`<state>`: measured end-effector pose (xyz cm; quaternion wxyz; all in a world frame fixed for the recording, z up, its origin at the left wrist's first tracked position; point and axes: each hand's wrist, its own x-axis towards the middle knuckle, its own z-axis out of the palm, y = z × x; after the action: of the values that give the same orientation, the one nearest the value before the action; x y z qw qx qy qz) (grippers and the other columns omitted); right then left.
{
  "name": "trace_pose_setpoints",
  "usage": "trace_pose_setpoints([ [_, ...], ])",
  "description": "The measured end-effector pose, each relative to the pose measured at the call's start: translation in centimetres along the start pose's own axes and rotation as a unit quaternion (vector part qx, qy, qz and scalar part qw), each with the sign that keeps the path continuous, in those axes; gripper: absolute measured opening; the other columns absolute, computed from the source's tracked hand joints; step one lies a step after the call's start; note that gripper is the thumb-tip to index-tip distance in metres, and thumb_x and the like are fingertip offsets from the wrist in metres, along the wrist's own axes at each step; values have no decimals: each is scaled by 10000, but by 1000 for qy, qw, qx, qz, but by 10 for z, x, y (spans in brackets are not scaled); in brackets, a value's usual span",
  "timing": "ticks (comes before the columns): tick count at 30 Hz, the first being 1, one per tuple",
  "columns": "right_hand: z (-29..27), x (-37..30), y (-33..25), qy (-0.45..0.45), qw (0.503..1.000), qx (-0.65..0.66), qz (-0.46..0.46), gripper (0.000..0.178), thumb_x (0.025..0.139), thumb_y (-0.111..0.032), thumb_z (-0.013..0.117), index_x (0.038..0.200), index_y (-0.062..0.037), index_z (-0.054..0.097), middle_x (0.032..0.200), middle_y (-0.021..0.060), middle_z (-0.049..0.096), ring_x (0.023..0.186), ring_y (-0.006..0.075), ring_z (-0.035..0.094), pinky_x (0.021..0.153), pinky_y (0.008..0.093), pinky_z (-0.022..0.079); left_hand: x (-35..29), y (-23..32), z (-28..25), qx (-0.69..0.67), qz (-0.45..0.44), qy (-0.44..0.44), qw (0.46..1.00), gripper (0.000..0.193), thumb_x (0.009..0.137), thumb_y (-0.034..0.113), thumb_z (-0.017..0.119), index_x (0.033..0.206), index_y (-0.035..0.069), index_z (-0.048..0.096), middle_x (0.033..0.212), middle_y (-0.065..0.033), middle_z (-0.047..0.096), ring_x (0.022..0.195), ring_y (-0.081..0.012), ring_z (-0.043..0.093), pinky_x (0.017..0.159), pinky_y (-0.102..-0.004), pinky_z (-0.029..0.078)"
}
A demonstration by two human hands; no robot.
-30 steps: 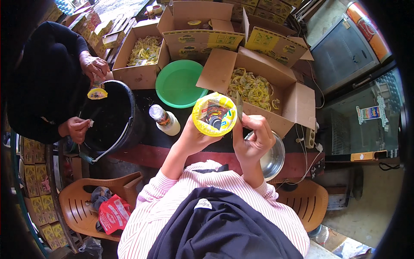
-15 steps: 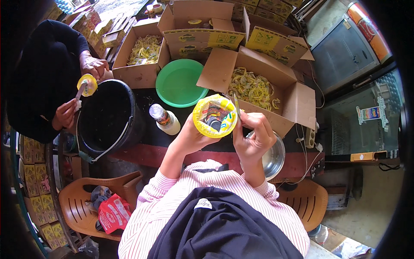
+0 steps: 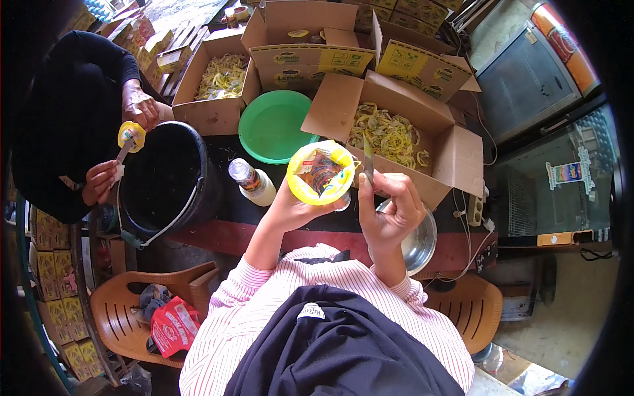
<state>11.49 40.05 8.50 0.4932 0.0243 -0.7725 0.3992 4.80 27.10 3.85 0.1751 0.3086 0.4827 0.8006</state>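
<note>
My left hand grips a clear plastic cup with a yellow-rimmed film lid. The lid is cut open in the middle, with ragged film round the hole and something dark and reddish showing inside. Upright in my right hand is a small knife, pinched between thumb and fingers. Its blade stands just right of the cup's rim, and a thin yellow shred lies between them. Beyond the knife, an open cardboard box holds a heap of yellow plastic strips.
A green basin, a bottle with white contents and a black bucket stand to the left. A metal bowl sits beneath my right hand. Across the bucket, a co-worker's hands hold a knife and a yellow-lidded cup.
The cup has moved slightly left and its opening looks wider. My knife now stands a little apart from the rim. The co-worker's yellow-lidded cup has shifted slightly and tilted.
</note>
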Motion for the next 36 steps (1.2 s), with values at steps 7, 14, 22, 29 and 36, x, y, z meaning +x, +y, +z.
trace_pose_setpoints([
  [7,4,-3,1,-5,1000,1,-19,195,647,93,672,798,-20,622,661,79,574,577,156,574,525,232,450,-1,-3,0,5,-18,0,1000,706,696,38,737,1266,11,321,1179,-81,478,1086,-145,486,931,-291,395],
  [14,5,-5,-4,1,1000,-18,-19,207,642,100,674,797,-27,621,639,75,555,555,158,561,518,236,447,-7,-2,7,20,19,28,999,714,687,49,745,1259,2,319,1177,-86,465,1094,-169,485,943,-299,376],
  [22,5,-13,-9,7,1000,-14,-9,175,651,79,687,770,-24,611,646,78,569,552,159,565,511,240,451,-16,7,18,41,62,94,993,545,727,3,667,1206,-15,409,1122,-89,544,1033,-155,532,898,-283,409],
  [29,1,-24,-19,4,1000,-6,-5,170,655,69,694,771,-22,610,651,79,577,557,152,574,519,237,460,-38,6,19,49,45,94,993,521,738,6,655,1204,-22,424,1130,-87,545,1033,-148,528,900,-287,404],
  [36,0,-36,-27,-6,1000,4,-9,173,652,75,692,768,-25,612,645,77,575,556,148,574,512,234,456,-50,11,21,96,59,89,990,468,756,9,647,1178,-18,446,1104,-86,560,1014,-142,537,888,-282,415],
])
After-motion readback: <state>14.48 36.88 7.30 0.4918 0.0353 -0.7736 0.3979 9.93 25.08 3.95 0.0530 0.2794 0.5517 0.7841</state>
